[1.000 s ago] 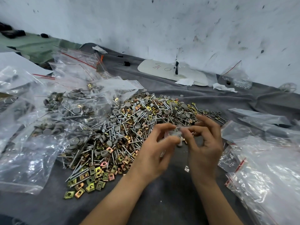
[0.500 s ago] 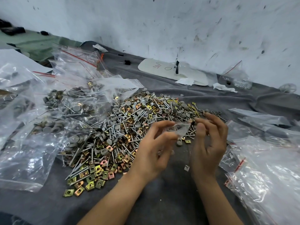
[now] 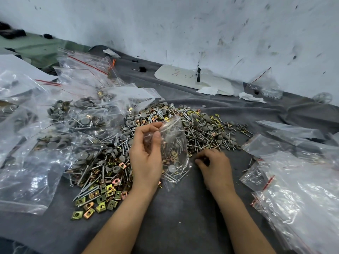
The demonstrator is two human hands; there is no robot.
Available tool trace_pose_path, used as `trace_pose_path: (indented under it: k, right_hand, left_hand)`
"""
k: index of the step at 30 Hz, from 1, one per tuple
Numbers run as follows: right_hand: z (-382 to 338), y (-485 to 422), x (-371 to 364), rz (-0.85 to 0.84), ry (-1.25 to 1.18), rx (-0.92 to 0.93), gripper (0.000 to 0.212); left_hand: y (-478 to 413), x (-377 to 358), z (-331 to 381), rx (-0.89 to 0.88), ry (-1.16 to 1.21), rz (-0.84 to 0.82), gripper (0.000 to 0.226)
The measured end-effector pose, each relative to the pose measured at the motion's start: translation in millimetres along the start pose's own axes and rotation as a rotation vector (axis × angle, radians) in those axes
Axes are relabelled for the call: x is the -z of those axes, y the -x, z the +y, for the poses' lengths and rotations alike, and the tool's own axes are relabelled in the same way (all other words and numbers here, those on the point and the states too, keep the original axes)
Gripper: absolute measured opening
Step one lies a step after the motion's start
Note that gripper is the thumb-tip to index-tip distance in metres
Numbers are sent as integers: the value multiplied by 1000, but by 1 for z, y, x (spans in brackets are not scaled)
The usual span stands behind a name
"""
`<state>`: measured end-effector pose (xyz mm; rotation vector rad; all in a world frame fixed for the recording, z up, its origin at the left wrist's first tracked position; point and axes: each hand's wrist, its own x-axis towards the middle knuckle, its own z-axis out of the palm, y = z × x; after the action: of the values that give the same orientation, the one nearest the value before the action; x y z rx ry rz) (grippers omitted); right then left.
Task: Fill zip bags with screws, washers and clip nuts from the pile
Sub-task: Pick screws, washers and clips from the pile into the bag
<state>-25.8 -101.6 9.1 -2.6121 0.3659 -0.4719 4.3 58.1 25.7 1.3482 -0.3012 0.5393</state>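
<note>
Zip bag (image 3: 174,142): hangs over the near side of the pile (image 3: 201,125), with the right hand (image 3: 215,167) just beside it.
Left hand (image 3: 146,156): thumb and fingers pinch the bag's top.
Right hand: low at the pile's near edge, fingers curled. I cannot tell if it holds a piece.
Looks: the bag is clear, thin and crinkly. Inside are long silver screws (image 3: 180,143) and round grey washers (image 3: 172,168). Square gold clip nuts (image 3: 102,189) lie in the pile.
Change: both hands were up at the bag's top. Now the right hand has dropped to the pile.
Around: a grey cloth desk (image 3: 174,217), with full bags (image 3: 55,125) left of the pile and empty bags (image 3: 293,180) right of it.
</note>
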Motion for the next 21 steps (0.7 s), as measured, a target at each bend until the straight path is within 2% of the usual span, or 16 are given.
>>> trace_pose_path:
  k: [2, 6, 10, 13, 16, 21]
  right_hand:
    - [-1, 1, 0, 21, -26, 15, 9]
    - [-2, 3, 3, 179, -198, 61, 8]
    - [-7, 5, 5, 276, -363, 89, 10]
    - [-10, 9, 6, 378, -448, 112, 15]
    - [-14, 11, 11, 480, -542, 149, 21]
    - [-19, 13, 15, 579, -460, 270, 20]
  left_hand:
    - [1, 0, 1, -22, -4, -16, 22]
    - [2, -1, 1, -32, -12, -20, 21]
    - [1, -1, 0, -21, 3, -19, 26]
    - [4, -2, -3, -21, -88, -124, 29]
    - [5, -3, -7, -62, -214, -240, 20]
    - [8, -5, -14, -239, -312, -386, 6]
